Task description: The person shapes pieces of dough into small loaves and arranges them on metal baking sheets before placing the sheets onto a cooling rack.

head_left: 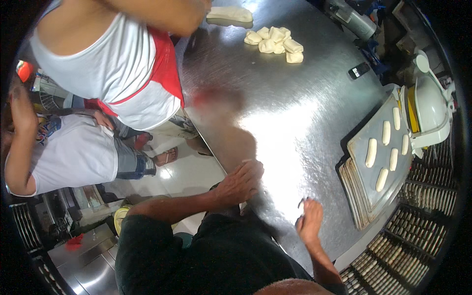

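Note:
At the near edge of the steel table (295, 83), my left hand (241, 178) rests with fingers loosely bent and apart, holding nothing that I can see. My right hand (309, 221) is closed on the tabletop, its fingertips on something small and pale that I cannot make out. To its right, stacked metal trays (355, 191) sit on the table, the top one bearing several pale dough rolls (371, 152). At the far end lie a pile of folded dough pieces (275, 42) and a longer dough piece (229, 14).
Two other people stand along the left, one in a red-and-white apron (162, 66), one in a white T-shirt (78, 152). A phone (358, 71), a metal cylinder (351, 19) and a white machine (430, 110) are at the right. Racks of filled trays (418, 231) stand beside the table.

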A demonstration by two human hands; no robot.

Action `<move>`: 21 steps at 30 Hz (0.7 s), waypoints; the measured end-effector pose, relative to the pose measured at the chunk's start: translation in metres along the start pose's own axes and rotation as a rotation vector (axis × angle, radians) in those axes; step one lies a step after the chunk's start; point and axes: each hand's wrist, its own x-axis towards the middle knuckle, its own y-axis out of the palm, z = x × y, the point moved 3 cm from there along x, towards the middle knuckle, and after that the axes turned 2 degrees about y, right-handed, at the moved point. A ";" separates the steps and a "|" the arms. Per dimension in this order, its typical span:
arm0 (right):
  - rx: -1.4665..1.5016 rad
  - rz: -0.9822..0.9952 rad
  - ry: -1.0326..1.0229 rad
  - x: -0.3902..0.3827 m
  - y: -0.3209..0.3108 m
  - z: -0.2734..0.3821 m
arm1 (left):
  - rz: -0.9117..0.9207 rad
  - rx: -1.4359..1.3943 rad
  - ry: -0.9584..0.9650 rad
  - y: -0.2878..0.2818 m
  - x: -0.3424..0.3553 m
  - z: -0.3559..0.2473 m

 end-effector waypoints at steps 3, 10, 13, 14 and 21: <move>-0.128 -0.055 -0.036 0.013 0.001 0.013 | -0.078 0.122 -0.046 -0.003 0.045 0.004; -0.050 -0.217 0.026 0.119 -0.003 0.017 | -0.256 0.280 -0.213 0.007 0.092 0.022; 0.036 -0.108 -0.006 0.018 0.000 0.039 | -0.380 0.039 0.041 0.012 0.019 -0.044; 0.076 -0.056 -0.036 -0.017 0.001 0.046 | -0.265 0.081 -0.021 0.017 0.000 -0.058; -0.040 -0.025 -0.033 0.048 -0.025 0.041 | 0.017 0.177 -0.174 0.009 0.032 -0.043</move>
